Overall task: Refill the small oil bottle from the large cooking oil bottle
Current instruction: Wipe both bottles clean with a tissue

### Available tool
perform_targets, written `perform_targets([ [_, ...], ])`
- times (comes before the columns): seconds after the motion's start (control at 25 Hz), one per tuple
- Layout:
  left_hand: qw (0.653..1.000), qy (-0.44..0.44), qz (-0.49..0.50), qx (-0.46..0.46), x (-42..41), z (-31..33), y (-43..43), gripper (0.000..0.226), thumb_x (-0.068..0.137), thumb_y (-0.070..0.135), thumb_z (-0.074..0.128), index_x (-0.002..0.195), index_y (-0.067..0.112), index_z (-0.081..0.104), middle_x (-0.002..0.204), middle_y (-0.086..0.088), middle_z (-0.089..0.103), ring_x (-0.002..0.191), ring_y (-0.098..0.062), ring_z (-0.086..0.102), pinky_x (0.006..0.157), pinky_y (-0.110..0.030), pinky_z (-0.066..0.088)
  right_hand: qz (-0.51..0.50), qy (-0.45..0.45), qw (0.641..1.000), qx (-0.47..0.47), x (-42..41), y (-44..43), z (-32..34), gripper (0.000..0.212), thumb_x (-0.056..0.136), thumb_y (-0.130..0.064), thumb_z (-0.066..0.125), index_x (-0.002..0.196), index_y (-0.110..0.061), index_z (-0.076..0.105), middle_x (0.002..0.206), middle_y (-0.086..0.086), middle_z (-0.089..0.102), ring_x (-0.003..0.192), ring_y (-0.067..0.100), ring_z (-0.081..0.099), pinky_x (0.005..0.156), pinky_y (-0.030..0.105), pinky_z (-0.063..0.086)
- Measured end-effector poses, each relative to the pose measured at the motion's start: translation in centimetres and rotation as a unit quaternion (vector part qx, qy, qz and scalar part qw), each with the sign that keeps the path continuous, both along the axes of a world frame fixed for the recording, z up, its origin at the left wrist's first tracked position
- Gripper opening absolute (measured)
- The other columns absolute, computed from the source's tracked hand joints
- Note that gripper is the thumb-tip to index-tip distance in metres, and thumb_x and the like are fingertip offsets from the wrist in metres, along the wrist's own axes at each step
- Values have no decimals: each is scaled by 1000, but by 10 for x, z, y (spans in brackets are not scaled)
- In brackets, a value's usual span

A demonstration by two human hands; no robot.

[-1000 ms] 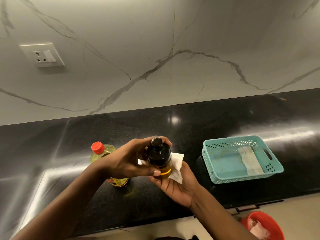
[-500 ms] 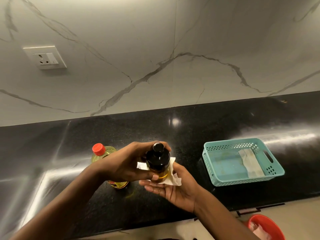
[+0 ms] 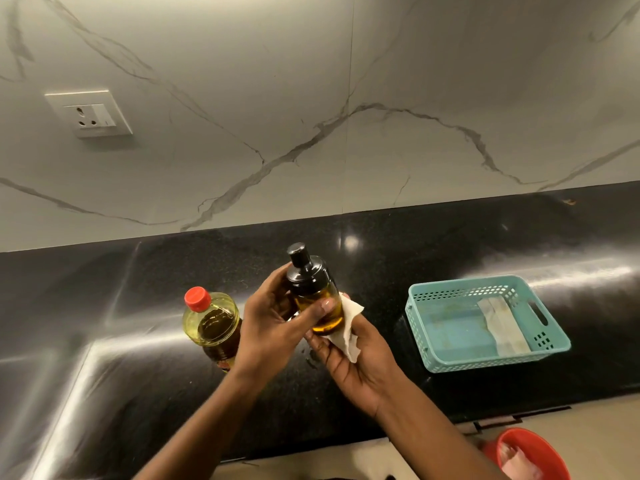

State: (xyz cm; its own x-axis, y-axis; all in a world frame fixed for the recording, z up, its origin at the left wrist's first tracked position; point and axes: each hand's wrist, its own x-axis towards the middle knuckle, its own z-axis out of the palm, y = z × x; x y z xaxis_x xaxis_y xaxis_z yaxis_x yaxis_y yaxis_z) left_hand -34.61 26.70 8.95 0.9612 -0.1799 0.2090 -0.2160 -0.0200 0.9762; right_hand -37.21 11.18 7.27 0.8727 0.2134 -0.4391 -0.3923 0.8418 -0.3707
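My left hand (image 3: 273, 323) grips the small oil bottle (image 3: 317, 299) above the black counter, thumb across its glass body. The bottle has a black pump cap and amber oil inside, and it leans slightly left. Under its base lies a white paper tissue (image 3: 346, 327) in my right hand (image 3: 360, 362), whose palm faces up with the tissue pressed against the bottle's lower side. The large cooking oil bottle (image 3: 213, 327) with a red cap stands upright on the counter just left of my left wrist, cap on.
A teal plastic basket (image 3: 426, 348) holding a folded cloth (image 3: 502, 323) sits on the counter (image 3: 381, 244) to the right. A red bin (image 3: 530, 452) is on the floor at the bottom right. A wall socket (image 3: 90, 114) is on the marble backsplash.
The small bottle has tilted, so more of its glass side shows. My left thumb now lies across the glass, and my right hand with the tissue has slid along the bottle's lower side.
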Motion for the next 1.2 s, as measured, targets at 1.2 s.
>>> perform_targets([
  [1.2,995,-80,-52,16,7,12,2,75,93,8,80,159,14,45,150,-4,66,144,-29,63,111,-50,58,57,-13,994,-95,5,-4,23,58,113,-46,38,136,-5,71,135,28,70,127,39,68,113,53,50],
])
